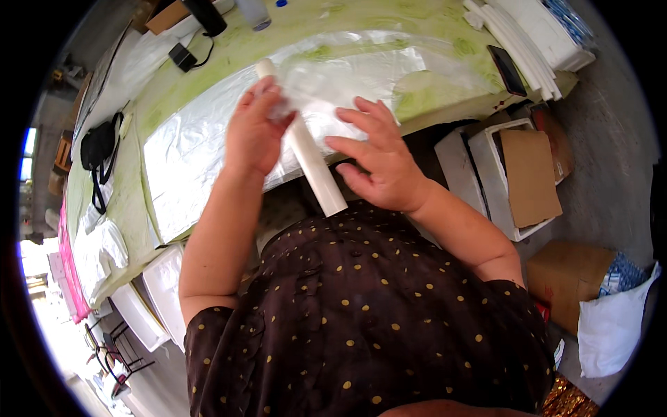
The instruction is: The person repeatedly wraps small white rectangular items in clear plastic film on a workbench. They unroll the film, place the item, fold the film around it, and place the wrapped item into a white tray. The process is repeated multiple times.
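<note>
A long white tube (314, 163) slants across the middle, its near end out past the table edge towards my body. My left hand (256, 132) is closed around its upper part, with thumb and fingertips pressed in. Blurred clear plastic film (313, 87) spreads from those fingertips towards the right; I cannot tell whether it is attached to the tube. To the right of the tube, my right hand (379, 156) has its fingers spread and nothing in them. Under both hands lies a shiny silvery plastic sheet (198, 139) on the table.
A green patterned cloth covers the table (431, 104). A phone (507, 69) and white rolls (517, 45) lie at the far right. A black bag (101, 146) is on the left, a black adapter (183, 57) farther back. Foam boxes (486, 163) and a carton (566, 278) stand right.
</note>
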Tool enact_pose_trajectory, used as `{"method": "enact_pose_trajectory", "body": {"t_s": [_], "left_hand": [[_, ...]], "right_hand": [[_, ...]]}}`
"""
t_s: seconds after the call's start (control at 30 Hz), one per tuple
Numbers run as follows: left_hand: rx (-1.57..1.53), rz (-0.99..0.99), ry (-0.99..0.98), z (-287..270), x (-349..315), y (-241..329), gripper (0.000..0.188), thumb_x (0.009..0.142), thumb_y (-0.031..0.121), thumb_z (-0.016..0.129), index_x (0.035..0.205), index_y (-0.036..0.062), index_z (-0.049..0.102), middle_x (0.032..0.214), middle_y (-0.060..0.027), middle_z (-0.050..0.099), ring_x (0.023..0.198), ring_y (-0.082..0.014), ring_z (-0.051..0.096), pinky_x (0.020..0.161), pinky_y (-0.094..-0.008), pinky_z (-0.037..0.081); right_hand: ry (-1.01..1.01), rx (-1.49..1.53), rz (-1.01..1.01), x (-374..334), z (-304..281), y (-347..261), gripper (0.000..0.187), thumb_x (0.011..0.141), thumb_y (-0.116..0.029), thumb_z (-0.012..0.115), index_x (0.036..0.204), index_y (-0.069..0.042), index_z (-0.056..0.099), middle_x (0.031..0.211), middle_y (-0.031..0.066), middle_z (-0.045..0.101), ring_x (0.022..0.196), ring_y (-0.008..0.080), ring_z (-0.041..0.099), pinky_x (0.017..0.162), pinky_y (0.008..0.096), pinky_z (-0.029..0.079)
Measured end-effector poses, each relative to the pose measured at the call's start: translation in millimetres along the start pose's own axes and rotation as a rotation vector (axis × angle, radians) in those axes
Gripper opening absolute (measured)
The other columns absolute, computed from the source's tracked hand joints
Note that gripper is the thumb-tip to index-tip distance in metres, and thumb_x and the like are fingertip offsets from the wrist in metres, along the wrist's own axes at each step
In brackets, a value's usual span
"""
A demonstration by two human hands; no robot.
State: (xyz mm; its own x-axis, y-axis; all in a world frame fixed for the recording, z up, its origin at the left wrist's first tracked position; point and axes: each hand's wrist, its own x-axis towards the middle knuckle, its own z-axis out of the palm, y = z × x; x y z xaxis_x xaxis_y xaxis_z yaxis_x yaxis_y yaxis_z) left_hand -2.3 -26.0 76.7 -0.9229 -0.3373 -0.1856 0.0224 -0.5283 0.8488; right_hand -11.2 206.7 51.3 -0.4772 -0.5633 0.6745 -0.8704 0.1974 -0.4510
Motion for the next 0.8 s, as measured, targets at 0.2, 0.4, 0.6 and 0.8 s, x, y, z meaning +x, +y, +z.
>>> {"method": "enact_pose_trajectory", "body": {"t_s": [0.2, 0.4, 0.6, 0.8], "left_hand": [[0.149, -0.002, 0.331, -146, 11, 75, 0.035, 0.094, 0.017, 0.073, 0.128, 0.0122, 0.065, 0.103, 0.0047, 0.062, 0.084, -0.0105, 0.055, 0.072, -0.0254, 0.05], [0.262, -0.084, 0.608, -216, 8, 81, 0.037, 0.093, 0.015, 0.074, 0.128, 0.0129, 0.064, 0.089, 0.0052, 0.062, 0.063, -0.0039, 0.05, 0.05, -0.0163, 0.042], [0.599, 0.129, 0.59, -165, 22, 58, 0.044, 0.092, 0.018, 0.072, 0.135, 0.0137, 0.061, 0.104, 0.0004, 0.063, 0.079, -0.0079, 0.054, 0.065, -0.0238, 0.047], [0.981, 0.281, 0.129, -102, 31, -10, 0.046, 0.092, 0.014, 0.064, 0.137, 0.0092, 0.057, 0.135, -0.0121, 0.055, 0.115, -0.0222, 0.061, 0.096, -0.0369, 0.051]], "right_hand": [[0.055, 0.027, 0.186, -40, -3, 17, 0.037, 0.079, -0.003, 0.073, 0.115, -0.01, 0.07, 0.133, 0.0127, 0.06, 0.131, 0.0389, 0.05, 0.109, 0.0459, 0.042], [0.02, 0.09, 0.286, -59, 1, 16, 0.029, 0.084, -0.003, 0.069, 0.112, -0.007, 0.069, 0.13, 0.0122, 0.062, 0.128, 0.0359, 0.052, 0.107, 0.0441, 0.043], [0.018, 0.123, 0.295, -64, 7, 11, 0.027, 0.084, -0.003, 0.069, 0.111, -0.007, 0.07, 0.128, 0.0121, 0.063, 0.127, 0.0345, 0.054, 0.107, 0.043, 0.044], [-0.006, 0.127, 0.283, -62, 11, 1, 0.028, 0.084, -0.002, 0.069, 0.111, -0.007, 0.069, 0.127, 0.0121, 0.064, 0.126, 0.0347, 0.055, 0.106, 0.0431, 0.044]]}}
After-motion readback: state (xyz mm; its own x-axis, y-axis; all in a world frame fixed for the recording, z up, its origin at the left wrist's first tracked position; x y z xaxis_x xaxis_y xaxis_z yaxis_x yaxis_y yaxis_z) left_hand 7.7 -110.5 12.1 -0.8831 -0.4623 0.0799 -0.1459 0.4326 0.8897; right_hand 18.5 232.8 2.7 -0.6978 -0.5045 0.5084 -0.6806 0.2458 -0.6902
